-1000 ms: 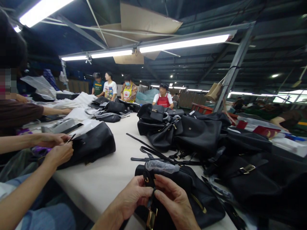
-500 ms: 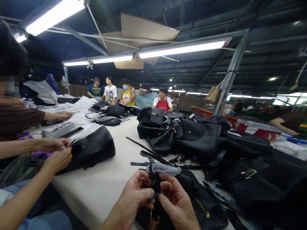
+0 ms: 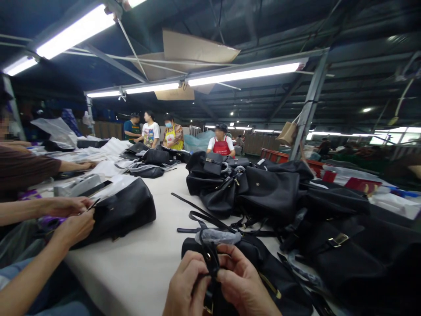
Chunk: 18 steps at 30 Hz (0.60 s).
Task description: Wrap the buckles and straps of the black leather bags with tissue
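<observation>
Both my hands are at a black bag (image 3: 263, 259) with a gold zip, at the table's near edge. My left hand (image 3: 189, 281) is closed, its fingers pinching a narrow black strap (image 3: 210, 254) from the left. From the right, my right hand (image 3: 238, 274) pinches the same strap with thumb and index finger. A gold-coloured fitting shows on the strap between the hands, and another lies below, partly hidden by my left hand. Just beyond my fingers is a plastic-wrapped handle (image 3: 219, 237), with loose black straps (image 3: 194, 206) reaching out over the table.
Black bags (image 3: 272, 188) are heaped from the middle to the right of the pale table (image 3: 164, 219). At left, a person's hands (image 3: 77, 219) work at another black bag (image 3: 128, 210). Further people stand behind the table, one in a red apron (image 3: 221, 147).
My left hand has moved right and closer to my right hand, and its fingers have turned over the strap. The strap end that stuck out between my hands is now hidden. The view has shifted slightly.
</observation>
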Motion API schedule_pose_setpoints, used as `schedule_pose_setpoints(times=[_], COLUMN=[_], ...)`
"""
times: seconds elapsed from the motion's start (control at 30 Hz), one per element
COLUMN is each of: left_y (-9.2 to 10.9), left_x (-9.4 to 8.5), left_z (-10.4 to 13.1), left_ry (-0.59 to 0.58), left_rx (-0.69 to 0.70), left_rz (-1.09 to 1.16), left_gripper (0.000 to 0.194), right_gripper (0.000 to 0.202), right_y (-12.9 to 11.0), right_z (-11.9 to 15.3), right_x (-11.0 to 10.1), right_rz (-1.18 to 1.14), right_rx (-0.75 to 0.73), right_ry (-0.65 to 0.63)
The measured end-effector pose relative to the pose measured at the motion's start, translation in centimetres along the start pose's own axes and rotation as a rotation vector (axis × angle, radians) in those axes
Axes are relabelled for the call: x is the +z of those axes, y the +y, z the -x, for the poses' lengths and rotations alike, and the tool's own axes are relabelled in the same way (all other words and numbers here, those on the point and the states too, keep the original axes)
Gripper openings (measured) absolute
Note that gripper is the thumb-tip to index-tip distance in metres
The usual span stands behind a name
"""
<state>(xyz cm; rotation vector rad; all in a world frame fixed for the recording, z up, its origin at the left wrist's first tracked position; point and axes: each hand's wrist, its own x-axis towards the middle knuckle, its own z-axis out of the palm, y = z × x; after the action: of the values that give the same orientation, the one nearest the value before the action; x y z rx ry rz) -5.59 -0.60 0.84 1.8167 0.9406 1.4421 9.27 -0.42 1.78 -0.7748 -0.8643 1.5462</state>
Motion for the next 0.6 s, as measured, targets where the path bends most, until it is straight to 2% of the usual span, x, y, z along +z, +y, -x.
schedule_pose_setpoints(times=[0.1,0.17,0.27,0.3,0.37,0.43,0.47,0.53,0.6], left_y=[-0.1,-0.3,-0.6,-0.5,-0.2,0.4,0.9,1.8,2.5], left_x=[0.1,0.3,0.5,0.4,0.1,-0.4,-0.7,-1.4,-2.0], left_z=[-0.3,-0.1,0.3,0.3,0.2,-0.4,-0.8,-1.6,-2.2], left_ry=[-0.017,-0.022,0.074,0.119,0.145,0.043,-0.038,-0.190,-0.282], left_rx=[-0.070,-0.066,-0.045,0.007,0.242,0.482,0.539,0.515,0.439], left_rz=[0.078,0.056,0.001,-0.050,-0.233,-0.409,-0.445,-0.423,-0.369], left_gripper=[0.016,0.018,0.020,0.020,0.021,0.022,0.022,0.022,0.022], right_gripper=[0.045,0.044,0.045,0.045,0.044,0.044,0.045,0.046,0.046], right_y=[-0.5,-0.7,-0.6,-0.5,-0.2,0.1,0.3,0.7,1.1], right_z=[0.3,0.5,0.7,0.7,0.6,0.4,0.3,0.2,0.1], right_x=[0.0,0.1,0.4,0.4,0.3,0.0,-0.2,-0.7,-1.0], right_rz=[-0.036,-0.034,0.031,0.067,0.160,0.241,0.265,0.275,0.251], right_rx=[0.054,0.061,0.051,0.048,0.036,-0.029,-0.075,-0.157,-0.192], right_ry=[0.002,0.014,0.006,0.004,0.012,0.026,0.029,0.018,0.006])
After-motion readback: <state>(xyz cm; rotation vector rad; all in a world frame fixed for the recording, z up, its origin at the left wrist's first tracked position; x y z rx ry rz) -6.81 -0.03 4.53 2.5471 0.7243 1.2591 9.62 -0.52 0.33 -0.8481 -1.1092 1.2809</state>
